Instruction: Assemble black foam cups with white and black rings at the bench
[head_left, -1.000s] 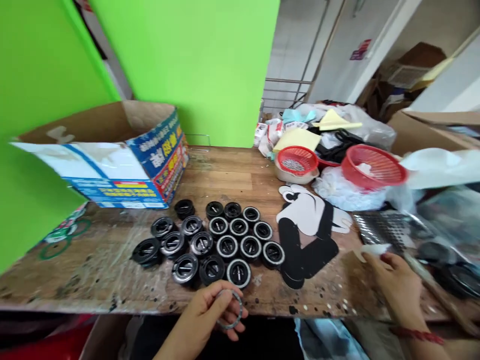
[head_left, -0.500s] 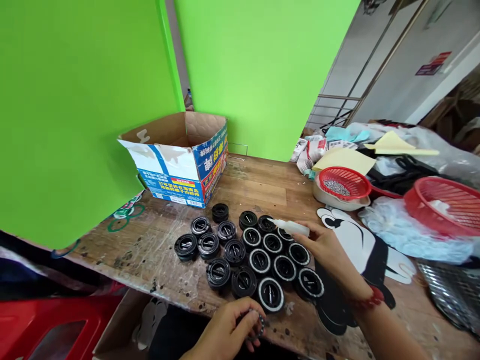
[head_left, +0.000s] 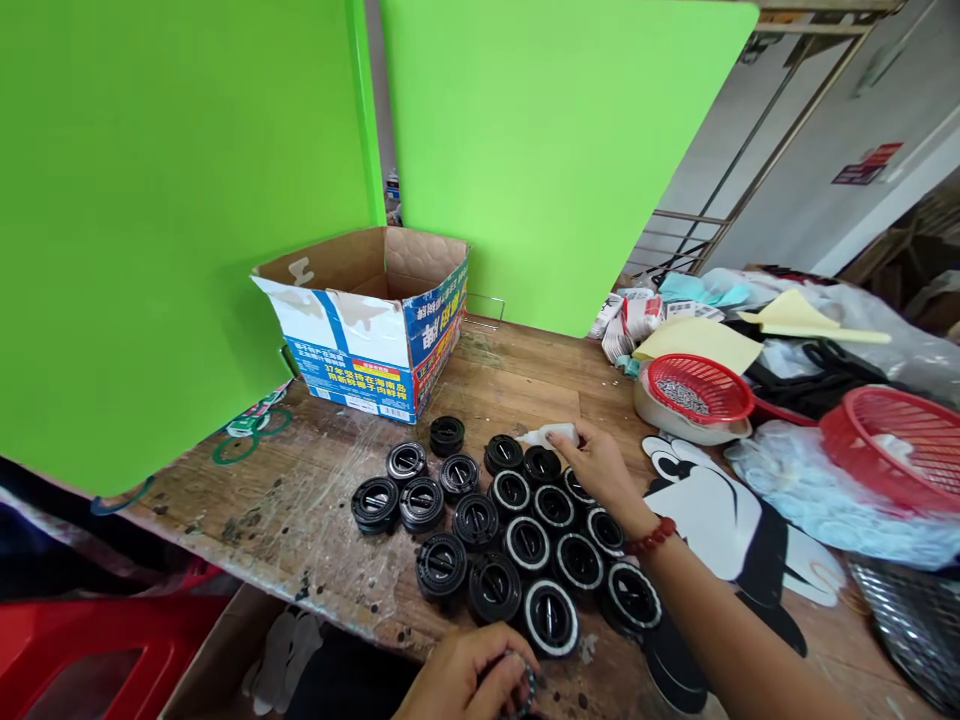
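White bottle (head_left: 538,436) between right-hand fingers (head_left: 590,438)

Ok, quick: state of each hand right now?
Left hand: closed, holding a thin ring.
Right hand: closed, holding a small whitish bottle.

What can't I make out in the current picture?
In the head view:
Ring: partly covered by the left hand.
White bottle: partly hidden by the right hand.
Cardboard box: floor hidden behind its front wall.
Grey pieces: too small to identify.
Large red basket: cut off by right edge.
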